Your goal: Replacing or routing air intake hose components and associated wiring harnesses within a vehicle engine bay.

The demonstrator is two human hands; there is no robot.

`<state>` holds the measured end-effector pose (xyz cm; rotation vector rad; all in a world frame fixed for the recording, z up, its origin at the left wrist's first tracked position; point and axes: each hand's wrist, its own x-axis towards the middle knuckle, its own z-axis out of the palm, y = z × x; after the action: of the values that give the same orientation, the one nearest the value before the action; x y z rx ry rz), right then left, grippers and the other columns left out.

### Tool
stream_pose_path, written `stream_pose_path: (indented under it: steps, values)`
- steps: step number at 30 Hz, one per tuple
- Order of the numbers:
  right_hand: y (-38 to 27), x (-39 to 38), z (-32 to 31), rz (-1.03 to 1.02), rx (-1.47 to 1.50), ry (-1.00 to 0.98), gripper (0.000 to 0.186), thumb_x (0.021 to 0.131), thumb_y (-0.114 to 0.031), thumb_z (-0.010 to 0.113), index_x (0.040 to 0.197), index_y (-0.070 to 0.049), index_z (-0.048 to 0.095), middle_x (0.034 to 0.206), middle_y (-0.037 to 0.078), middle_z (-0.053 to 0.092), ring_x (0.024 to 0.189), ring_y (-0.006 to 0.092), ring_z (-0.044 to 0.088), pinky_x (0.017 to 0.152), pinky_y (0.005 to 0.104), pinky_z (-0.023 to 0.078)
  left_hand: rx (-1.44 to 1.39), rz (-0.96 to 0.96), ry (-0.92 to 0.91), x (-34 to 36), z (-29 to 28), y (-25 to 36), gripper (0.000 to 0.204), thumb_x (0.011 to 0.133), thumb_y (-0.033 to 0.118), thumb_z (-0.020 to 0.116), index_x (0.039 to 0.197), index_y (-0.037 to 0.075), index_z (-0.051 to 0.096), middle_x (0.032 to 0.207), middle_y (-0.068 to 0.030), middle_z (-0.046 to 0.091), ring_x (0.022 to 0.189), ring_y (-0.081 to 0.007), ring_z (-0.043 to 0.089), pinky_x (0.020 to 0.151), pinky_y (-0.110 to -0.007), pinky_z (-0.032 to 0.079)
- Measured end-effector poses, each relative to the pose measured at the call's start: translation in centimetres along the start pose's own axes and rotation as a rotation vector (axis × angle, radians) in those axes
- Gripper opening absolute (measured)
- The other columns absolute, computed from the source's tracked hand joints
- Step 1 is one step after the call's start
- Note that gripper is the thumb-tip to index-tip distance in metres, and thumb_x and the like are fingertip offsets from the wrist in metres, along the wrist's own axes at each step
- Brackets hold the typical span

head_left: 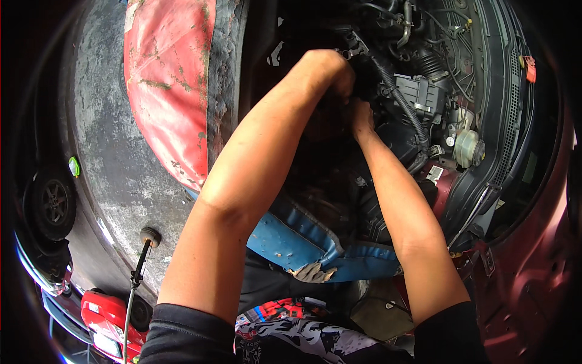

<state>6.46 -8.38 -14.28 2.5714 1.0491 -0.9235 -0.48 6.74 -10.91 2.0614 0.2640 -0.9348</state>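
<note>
Both my arms reach into the dark engine bay of a car. My left hand (334,71) bends down at the wrist into deep shadow, where its fingers are hidden. Just below and to the right of it, my right hand (362,116) is closed, its fingers curled in; whatever it grips is lost in the dark. Beside the hands runs a ribbed black hose (397,91), and right of that sits a grey and black engine housing (418,96).
A red cover (170,85) lies over the car's front at left, and a torn blue cover (297,239) drapes the near edge. A fluid reservoir (468,148) stands at right. On the floor are a wheeled pole (138,267) and a red vehicle (112,315).
</note>
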Motion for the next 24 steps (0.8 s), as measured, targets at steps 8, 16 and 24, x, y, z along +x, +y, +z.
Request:
stream_pose_path:
  steps: [8, 16, 24]
  values:
    - [2.6, 2.3, 1.7, 0.018, 0.427, 0.019, 0.042, 0.092, -0.034, 0.042, 0.117, -0.005, 0.06, 0.117, 0.022, 0.06, 0.115, 0.033, 0.055, 0.093, 0.0422, 0.047, 0.104, 0.091, 0.383, 6.4, 2.1, 1.2, 0.042, 0.082, 0.038, 0.064, 0.108, 0.006, 0.066, 0.11, -0.015, 0.066, 0.105, -0.0302, 0.062, 0.086, -0.04, 0.05]
    - [2.3, 1.9, 1.9, 0.054, 0.471, 0.104, 0.045, 0.093, -0.036, 0.039, 0.113, -0.003, 0.062, 0.112, 0.023, 0.062, 0.11, 0.038, 0.057, 0.089, 0.0437, 0.046, -0.132, 0.142, 0.442, 10.2, 3.4, 0.4, 0.042, 0.079, 0.041, 0.067, 0.107, 0.01, 0.068, 0.112, -0.0122, 0.065, 0.109, -0.0307, 0.059, 0.09, -0.04, 0.049]
    - [2.3, 0.4, 0.1, -0.055, 0.245, 0.024, 0.04, 0.091, -0.031, 0.046, 0.114, -0.003, 0.063, 0.117, 0.021, 0.061, 0.116, 0.0351, 0.054, 0.096, 0.0428, 0.045, -0.136, 0.082, 0.56, 9.9, 3.5, 1.4, 0.037, 0.078, 0.039, 0.068, 0.106, 0.013, 0.069, 0.113, -0.0085, 0.066, 0.111, -0.0281, 0.058, 0.092, -0.038, 0.049]
